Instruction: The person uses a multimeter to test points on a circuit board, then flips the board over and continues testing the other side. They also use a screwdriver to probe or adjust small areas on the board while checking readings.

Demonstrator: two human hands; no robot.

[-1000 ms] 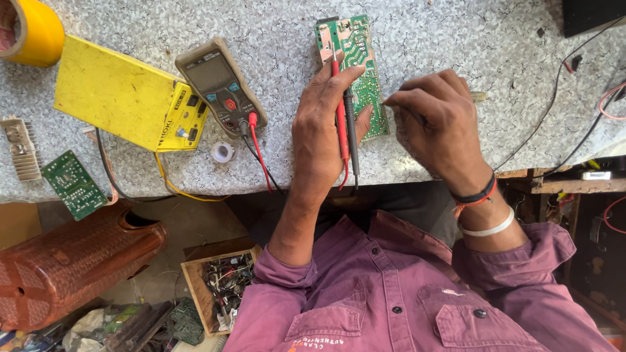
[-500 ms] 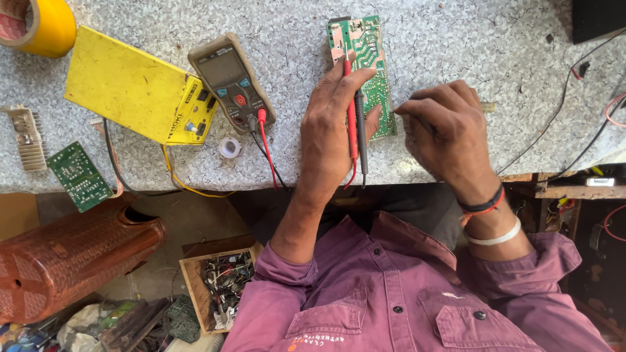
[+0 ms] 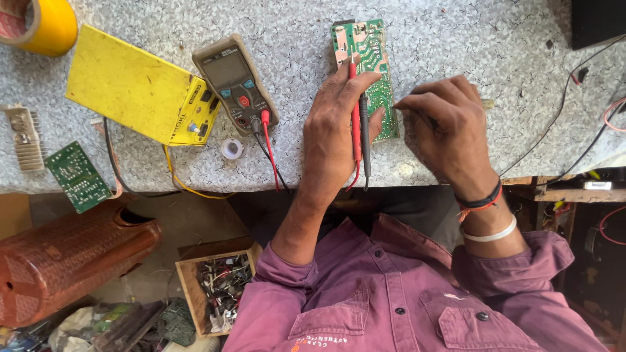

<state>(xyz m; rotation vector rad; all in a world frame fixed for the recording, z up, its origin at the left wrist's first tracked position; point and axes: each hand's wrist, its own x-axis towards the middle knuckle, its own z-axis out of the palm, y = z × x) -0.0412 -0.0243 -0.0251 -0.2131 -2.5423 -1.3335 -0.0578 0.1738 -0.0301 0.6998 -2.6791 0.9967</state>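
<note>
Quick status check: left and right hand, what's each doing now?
Left hand: closed on red probe and black probe, tips on green circuit board.
Right hand: fingers curled beside board; holding anything, cannot tell.

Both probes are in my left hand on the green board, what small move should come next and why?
Probably glance at the grey multimeter: the left hand pins the red probe and black probe on the green circuit board, while the right hand rests beside it.

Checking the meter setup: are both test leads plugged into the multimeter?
Plugged in: the red lead and black lead both enter the multimeter at its near end.
</note>
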